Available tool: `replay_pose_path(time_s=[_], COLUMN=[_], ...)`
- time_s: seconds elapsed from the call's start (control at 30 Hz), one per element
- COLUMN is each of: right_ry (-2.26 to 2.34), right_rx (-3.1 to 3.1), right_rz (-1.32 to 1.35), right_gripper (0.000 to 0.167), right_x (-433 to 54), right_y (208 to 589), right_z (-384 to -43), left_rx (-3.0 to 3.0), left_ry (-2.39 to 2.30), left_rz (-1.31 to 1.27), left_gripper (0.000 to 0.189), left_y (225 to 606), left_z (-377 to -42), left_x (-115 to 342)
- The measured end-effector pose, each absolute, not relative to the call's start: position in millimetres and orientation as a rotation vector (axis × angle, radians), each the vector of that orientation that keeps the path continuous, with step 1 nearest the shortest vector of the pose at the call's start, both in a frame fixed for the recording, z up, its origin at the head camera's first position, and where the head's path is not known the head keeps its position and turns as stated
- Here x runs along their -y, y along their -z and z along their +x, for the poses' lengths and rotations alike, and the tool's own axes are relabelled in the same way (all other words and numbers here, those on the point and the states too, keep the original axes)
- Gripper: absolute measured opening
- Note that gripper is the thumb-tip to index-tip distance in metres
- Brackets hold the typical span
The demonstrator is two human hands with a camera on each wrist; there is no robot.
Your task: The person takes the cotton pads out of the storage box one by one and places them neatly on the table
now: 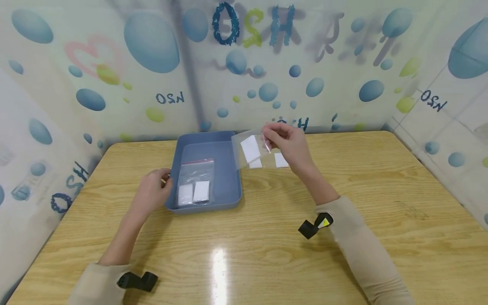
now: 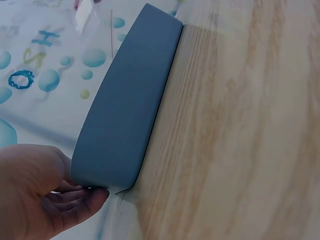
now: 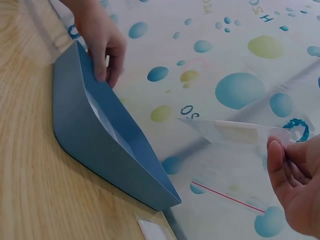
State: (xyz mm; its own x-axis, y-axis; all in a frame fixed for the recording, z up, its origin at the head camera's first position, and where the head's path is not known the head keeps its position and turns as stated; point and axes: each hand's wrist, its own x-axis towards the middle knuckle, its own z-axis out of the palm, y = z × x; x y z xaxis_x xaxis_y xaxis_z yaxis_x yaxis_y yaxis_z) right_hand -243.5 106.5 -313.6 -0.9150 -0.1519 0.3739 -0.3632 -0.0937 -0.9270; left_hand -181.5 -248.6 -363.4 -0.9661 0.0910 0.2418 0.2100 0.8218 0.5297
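Right fingers (image 1: 271, 134), nearly closed, pinch a clear bag (image 1: 250, 148); left fingers (image 1: 164, 171), curled, grip the blue tray (image 1: 225, 169)

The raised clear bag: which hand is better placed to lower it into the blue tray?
Right hand, probably: it pinches the clear bag near the right rim of the blue tray; the left hand holds that tray's left side.

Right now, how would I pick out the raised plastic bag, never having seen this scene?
On the wooden table sits a blue-grey tray. Near its far right corner, the right hand pinches a clear plastic bag with white contents. That bag is held up; the red-edged zip bag lies in the tray.
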Motion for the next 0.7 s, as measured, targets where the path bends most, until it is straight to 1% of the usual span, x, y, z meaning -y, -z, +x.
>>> replay_pose_path(time_s=[0.17, 0.33, 0.7], right_ry=[-2.157, -2.180, -2.135], right_rx=[1.991, 1.996, 2.087], right_rz=[0.554, 0.520, 0.368], right_gripper=[0.024, 0.021, 0.021], right_x=[-116.9, -130.1, -154.5], right_y=[309.8, 307.8, 305.7], right_z=[-247.9, -254.9, -262.3], left_rx=[2.802, 2.795, 2.781], left_ry=[0.853, 0.856, 0.843], left_rz=[-0.229, -0.233, -0.243], left_gripper=[0.030, 0.030, 0.029], left_y=[364.1, 364.6, 365.2], left_z=[-182.0, -181.6, -181.1], left_x=[249.0, 249.3, 249.2])
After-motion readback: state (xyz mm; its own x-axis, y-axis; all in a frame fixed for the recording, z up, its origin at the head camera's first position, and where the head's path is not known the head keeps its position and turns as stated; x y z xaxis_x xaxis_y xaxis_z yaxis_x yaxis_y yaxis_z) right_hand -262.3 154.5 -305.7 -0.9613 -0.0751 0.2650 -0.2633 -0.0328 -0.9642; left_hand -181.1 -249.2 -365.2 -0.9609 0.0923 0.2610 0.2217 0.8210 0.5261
